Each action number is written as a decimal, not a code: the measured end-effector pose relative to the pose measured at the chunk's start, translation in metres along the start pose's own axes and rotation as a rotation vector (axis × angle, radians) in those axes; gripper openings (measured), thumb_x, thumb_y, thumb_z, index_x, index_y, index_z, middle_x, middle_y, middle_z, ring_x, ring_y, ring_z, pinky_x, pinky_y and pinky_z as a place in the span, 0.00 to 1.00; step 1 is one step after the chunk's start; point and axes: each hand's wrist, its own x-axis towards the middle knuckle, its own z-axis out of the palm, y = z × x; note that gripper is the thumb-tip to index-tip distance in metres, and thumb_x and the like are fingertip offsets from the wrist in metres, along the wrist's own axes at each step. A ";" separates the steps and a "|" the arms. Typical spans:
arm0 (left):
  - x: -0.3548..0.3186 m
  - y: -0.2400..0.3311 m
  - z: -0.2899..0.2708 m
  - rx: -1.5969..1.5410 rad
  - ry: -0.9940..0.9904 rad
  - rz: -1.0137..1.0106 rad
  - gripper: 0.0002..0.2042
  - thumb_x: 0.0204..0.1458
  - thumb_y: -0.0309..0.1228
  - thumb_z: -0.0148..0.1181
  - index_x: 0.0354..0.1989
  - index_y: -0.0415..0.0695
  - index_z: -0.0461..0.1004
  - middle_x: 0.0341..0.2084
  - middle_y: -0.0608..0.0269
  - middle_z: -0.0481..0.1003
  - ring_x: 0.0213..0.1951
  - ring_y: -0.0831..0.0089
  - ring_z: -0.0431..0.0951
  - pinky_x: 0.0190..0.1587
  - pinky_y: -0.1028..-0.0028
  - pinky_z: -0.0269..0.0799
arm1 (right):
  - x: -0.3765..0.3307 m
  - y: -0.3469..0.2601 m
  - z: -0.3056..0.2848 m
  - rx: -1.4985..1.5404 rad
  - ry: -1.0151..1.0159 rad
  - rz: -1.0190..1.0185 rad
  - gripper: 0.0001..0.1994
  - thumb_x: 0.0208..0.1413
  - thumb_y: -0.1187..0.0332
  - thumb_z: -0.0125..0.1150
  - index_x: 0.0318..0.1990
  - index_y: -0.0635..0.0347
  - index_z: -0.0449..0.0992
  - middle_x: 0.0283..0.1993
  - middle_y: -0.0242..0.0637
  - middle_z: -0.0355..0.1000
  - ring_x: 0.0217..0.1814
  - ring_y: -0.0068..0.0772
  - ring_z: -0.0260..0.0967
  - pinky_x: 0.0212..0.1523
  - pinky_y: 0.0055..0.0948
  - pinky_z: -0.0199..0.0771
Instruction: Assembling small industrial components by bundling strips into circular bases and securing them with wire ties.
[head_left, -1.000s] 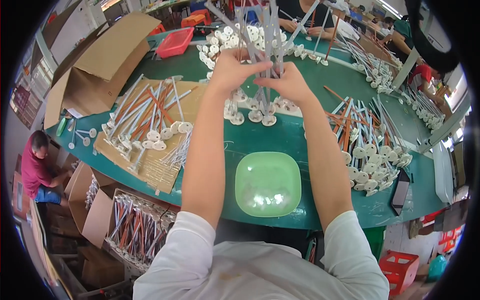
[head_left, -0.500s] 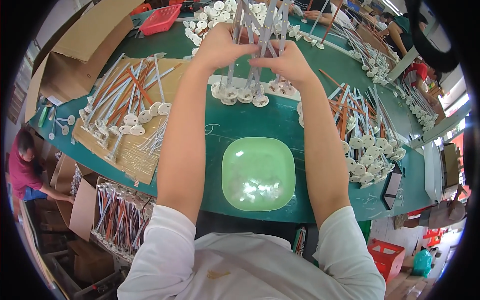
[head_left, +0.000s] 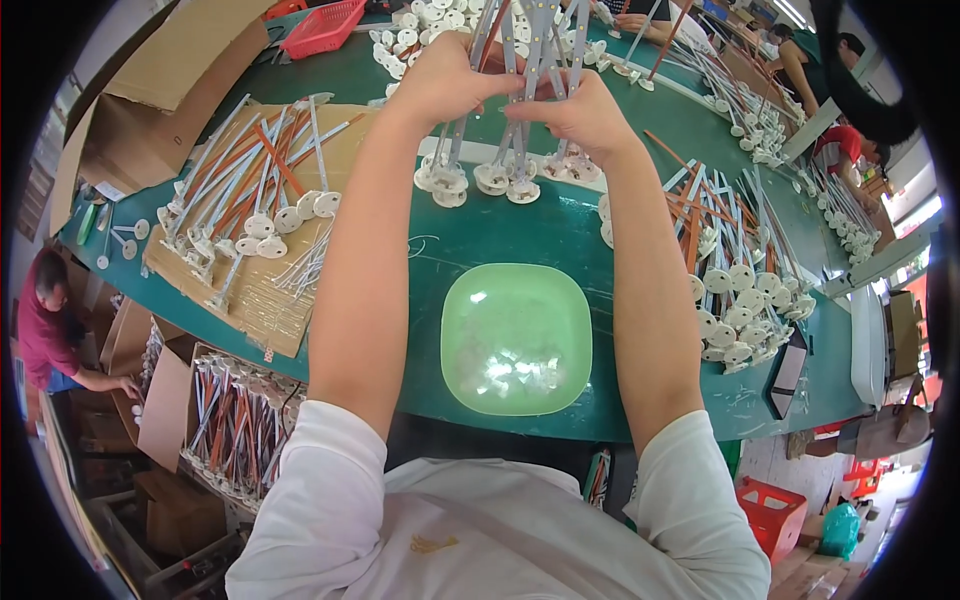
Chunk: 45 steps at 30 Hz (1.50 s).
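Observation:
At the far middle of the table, both my hands grip an upright bundle of LED strips point(head_left: 537, 40), grey metal bars with small yellow dots. My left hand point(head_left: 445, 88) closes round the bundle's left side, and my right hand point(head_left: 582, 115) holds its right side, thumbs nearly meeting. Round white end pieces point(head_left: 522, 190) hang at the bottom of the strips, close to the table. The fingers behind the bundle are hidden. Between my forearms, nearer to me, lies a light green square plastic dish point(head_left: 517, 345) with rounded corners.
Loose strips with white ends lie on flattened cardboard point(head_left: 270, 315) at left and in a pile point(head_left: 735, 300) at right. White discs point(head_left: 400, 45) and a red basket point(head_left: 325, 28) are at the back. An open carton point(head_left: 165, 90) stands far left. Other people work around.
The bundle and my hands have shifted slightly to the right, and the strips' lower ends have spread at the left. At far left, the person's hand has moved at the carton.

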 end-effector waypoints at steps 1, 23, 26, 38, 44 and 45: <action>0.000 0.001 0.000 0.017 -0.001 -0.012 0.13 0.39 0.32 0.66 0.34 0.41 0.80 0.27 0.61 0.79 0.22 0.76 0.75 0.25 0.75 0.71 | 0.001 0.002 0.001 0.001 -0.001 0.001 0.14 0.34 0.67 0.74 0.31 0.61 0.81 0.26 0.30 0.74 0.23 0.18 0.62 0.23 0.22 0.57; 0.000 -0.002 -0.003 0.052 -0.004 -0.001 0.12 0.40 0.33 0.67 0.34 0.42 0.81 0.25 0.62 0.79 0.22 0.76 0.73 0.24 0.74 0.68 | 0.004 0.008 0.005 0.008 0.026 -0.082 0.10 0.38 0.71 0.73 0.31 0.61 0.80 0.22 0.27 0.72 0.19 0.12 0.57 0.19 0.17 0.50; -0.001 -0.003 -0.002 0.046 -0.003 0.001 0.13 0.39 0.33 0.68 0.34 0.42 0.81 0.25 0.62 0.79 0.22 0.76 0.73 0.24 0.74 0.68 | 0.005 0.009 0.004 -0.005 0.033 -0.089 0.10 0.38 0.71 0.73 0.30 0.61 0.80 0.22 0.26 0.72 0.19 0.12 0.57 0.19 0.16 0.50; -0.003 0.001 -0.001 0.029 0.002 -0.018 0.16 0.39 0.35 0.70 0.36 0.40 0.78 0.24 0.66 0.76 0.21 0.80 0.69 0.23 0.77 0.65 | 0.005 0.009 0.002 -0.062 0.029 -0.093 0.11 0.37 0.68 0.74 0.29 0.61 0.80 0.22 0.27 0.72 0.20 0.13 0.59 0.20 0.17 0.53; -0.004 -0.001 -0.003 0.021 -0.011 -0.019 0.16 0.40 0.35 0.70 0.37 0.40 0.79 0.23 0.67 0.75 0.20 0.81 0.68 0.24 0.77 0.65 | 0.006 0.011 0.003 -0.068 0.012 -0.117 0.10 0.38 0.68 0.74 0.29 0.61 0.80 0.22 0.28 0.72 0.20 0.14 0.59 0.21 0.18 0.54; -0.003 -0.001 -0.003 0.021 -0.011 -0.019 0.16 0.40 0.35 0.70 0.37 0.40 0.79 0.23 0.67 0.75 0.20 0.81 0.68 0.24 0.77 0.65 | 0.006 0.010 0.003 -0.068 0.004 -0.116 0.10 0.38 0.68 0.74 0.29 0.61 0.80 0.22 0.28 0.72 0.20 0.14 0.59 0.21 0.18 0.54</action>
